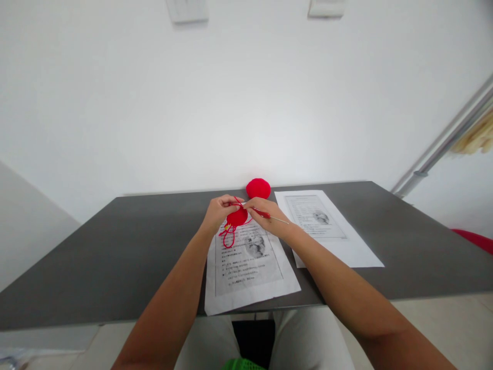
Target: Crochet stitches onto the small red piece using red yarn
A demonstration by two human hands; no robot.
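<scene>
My left hand (220,213) pinches the upper left edge of a small red crocheted piece (236,217), from which loops of red yarn (228,239) hang over a printed sheet. My right hand (266,213) is closed around a crochet hook with a red handle (262,213); its metal shaft sticks out to the right. The fingertips of both hands nearly meet at the top of the red piece, where a yarn strand passes. The hook's working tip is hidden by my fingers. Behind my right hand sits a ball of red yarn (258,188).
Under my hands, a printed sheet (246,277) reaches the front edge of the dark table (154,267). A second printed sheet (331,226) lies to the right. A white wall (239,103) rises behind the table. A grey pipe (442,149) slants at the right.
</scene>
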